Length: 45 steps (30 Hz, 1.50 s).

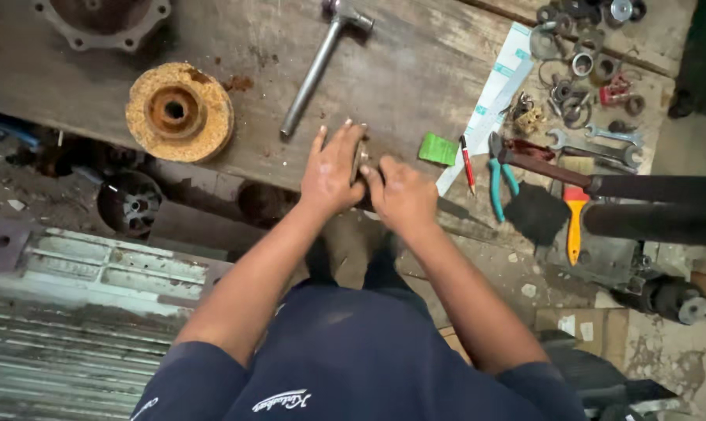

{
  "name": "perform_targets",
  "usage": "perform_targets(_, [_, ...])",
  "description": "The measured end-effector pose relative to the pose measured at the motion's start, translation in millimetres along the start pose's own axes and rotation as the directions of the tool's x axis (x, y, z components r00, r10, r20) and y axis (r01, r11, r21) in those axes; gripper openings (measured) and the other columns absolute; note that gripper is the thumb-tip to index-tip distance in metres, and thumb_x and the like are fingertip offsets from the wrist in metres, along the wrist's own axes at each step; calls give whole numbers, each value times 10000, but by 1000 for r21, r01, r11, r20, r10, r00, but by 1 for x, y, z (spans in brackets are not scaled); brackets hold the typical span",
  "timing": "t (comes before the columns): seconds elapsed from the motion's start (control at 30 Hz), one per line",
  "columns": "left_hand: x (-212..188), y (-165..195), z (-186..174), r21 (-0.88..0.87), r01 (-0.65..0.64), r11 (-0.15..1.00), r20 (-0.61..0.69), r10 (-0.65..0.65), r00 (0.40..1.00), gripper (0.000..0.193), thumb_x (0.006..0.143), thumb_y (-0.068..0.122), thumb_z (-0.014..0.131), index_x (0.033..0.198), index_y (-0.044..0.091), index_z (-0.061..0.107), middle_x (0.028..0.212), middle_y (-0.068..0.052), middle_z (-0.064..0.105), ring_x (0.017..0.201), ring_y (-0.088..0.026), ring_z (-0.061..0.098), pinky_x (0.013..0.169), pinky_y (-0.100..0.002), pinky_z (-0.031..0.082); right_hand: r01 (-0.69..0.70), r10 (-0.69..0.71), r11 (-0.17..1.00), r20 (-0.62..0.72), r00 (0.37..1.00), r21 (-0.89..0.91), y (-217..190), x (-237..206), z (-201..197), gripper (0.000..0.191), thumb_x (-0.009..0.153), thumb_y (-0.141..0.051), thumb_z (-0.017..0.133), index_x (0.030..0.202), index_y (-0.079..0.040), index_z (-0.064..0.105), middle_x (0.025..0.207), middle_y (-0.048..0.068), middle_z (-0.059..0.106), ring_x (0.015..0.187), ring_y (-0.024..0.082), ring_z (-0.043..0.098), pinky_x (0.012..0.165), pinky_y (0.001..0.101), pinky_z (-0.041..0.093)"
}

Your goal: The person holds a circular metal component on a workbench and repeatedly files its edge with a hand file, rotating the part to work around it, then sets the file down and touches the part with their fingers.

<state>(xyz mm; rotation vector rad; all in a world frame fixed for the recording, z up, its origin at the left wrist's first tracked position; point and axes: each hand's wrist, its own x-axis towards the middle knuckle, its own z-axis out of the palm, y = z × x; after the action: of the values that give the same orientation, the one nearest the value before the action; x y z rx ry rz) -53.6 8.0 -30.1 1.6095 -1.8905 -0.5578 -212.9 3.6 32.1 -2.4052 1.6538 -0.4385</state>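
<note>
My left hand [331,170] and my right hand [402,192] meet at the front edge of a worn wooden bench [415,70]. Between them sits a small rusty metal part [360,160]; the left hand wraps its far side and the right hand's fingers press on its near side. Most of the part is hidden by my fingers. A steel hammer [315,68] lies just beyond the left hand, handle pointing toward me.
A rusty round flange [179,111] lies at the left. To the right are a green pad [438,149], a red pen [468,164], teal-handled pliers [500,175], spanners [595,144], an orange-handled tool [574,222], several rings and washers [583,62], and two dark bars [657,204].
</note>
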Motion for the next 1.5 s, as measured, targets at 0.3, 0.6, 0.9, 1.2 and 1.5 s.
perform_targets(0.3, [0,14,-2,-53,-60,997,-83,56,995,683,664,257,814,1243,19,541,1406,-243,512,1386,-456,426,1192,-610,262,-172,153,953,91,984,250,22,-6,-22,380,1004,-397,659,1062,-22,647,906,231,704,880,451,672,742,532,519])
perform_targets(0.6, [5,20,-1,-67,12,998,-105,-19,994,662,686,219,796,1280,35,571,1443,-212,515,1396,-426,450,1215,-582,297,-60,-23,884,172,985,464,34,25,-6,407,918,-395,780,1045,-16,705,992,212,673,933,391,659,834,466,513])
perform_targets(0.9, [-3,-8,-15,-138,-185,973,-37,182,983,927,639,328,881,1418,17,486,1384,-226,591,1312,-384,549,1160,-557,360,-36,-72,833,173,982,552,8,36,-13,403,866,-354,748,1096,-25,707,1013,199,707,950,385,683,832,441,537])
perform_targets(1.2, [-4,-17,-19,-79,-215,973,-84,208,974,750,678,452,939,1247,87,613,1287,-119,685,1243,-296,636,1149,-513,410,-59,18,751,69,997,658,34,-7,-23,424,1038,-273,546,1328,32,596,1112,175,703,1022,334,698,902,438,539])
perform_targets(1.5, [2,-18,-18,-79,-142,987,-81,136,987,793,565,434,938,1208,94,623,1157,-131,681,1149,-349,627,1049,-510,422,-213,164,744,136,977,633,75,-94,18,209,1159,-211,602,1248,-25,633,1022,93,730,944,180,703,852,336,557])
